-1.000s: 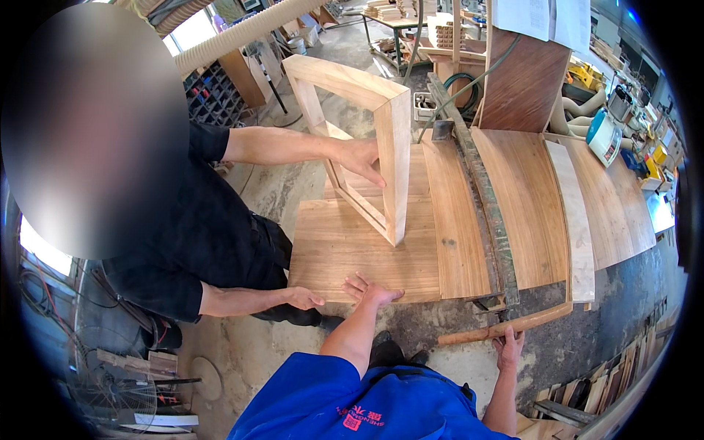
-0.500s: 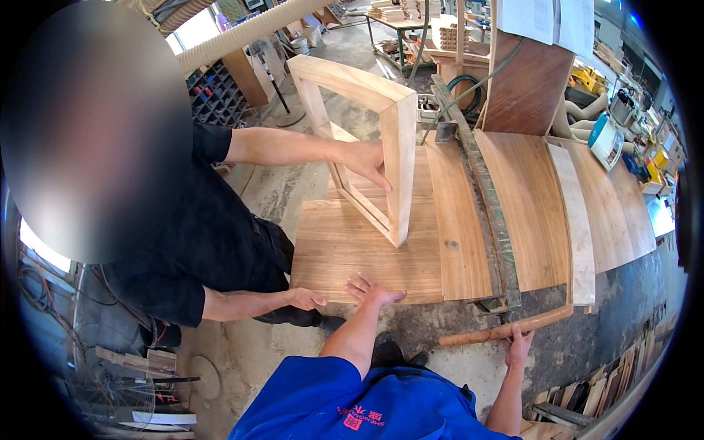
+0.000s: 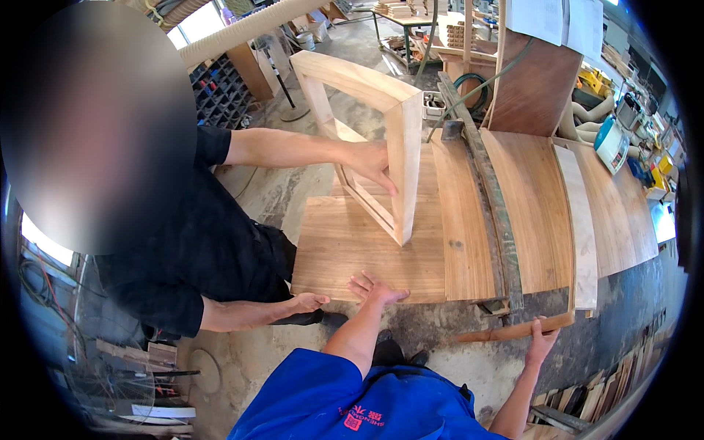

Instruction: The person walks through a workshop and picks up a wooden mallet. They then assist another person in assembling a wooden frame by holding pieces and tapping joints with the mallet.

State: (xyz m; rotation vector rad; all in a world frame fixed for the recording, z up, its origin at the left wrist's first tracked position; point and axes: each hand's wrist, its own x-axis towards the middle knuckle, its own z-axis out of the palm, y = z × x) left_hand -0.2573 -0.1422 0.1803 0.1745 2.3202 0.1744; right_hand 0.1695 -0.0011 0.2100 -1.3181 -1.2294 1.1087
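My left hand (image 3: pixel 375 288) lies with fingers spread on the near edge of a wide wooden panel (image 3: pixel 367 253). My right hand (image 3: pixel 541 341) is closed round a slim brown wooden bar (image 3: pixel 506 331), out beyond the near edge of the panels and close to the right end of the bar. A long metal bar clamp (image 3: pixel 490 198) crosses the panels between my hands. On the left panel stands a pale wooden frame (image 3: pixel 409 169), upright on one corner. A co-worker's hand (image 3: pixel 372 163) grips its near side.
The co-worker in dark clothes stands at the left, their other hand (image 3: pixel 312 302) at the panel's left corner. More wooden panels (image 3: pixel 612 213) and a pale strip (image 3: pixel 579 227) extend right. Offcuts (image 3: pixel 598 396) stand at lower right. A standing fan (image 3: pixel 121 389) is at lower left.
My right hand has shifted right along with the wooden bar. My left hand stays on the panel. The co-worker's lower hand has opened a little; the frame is still held upright.
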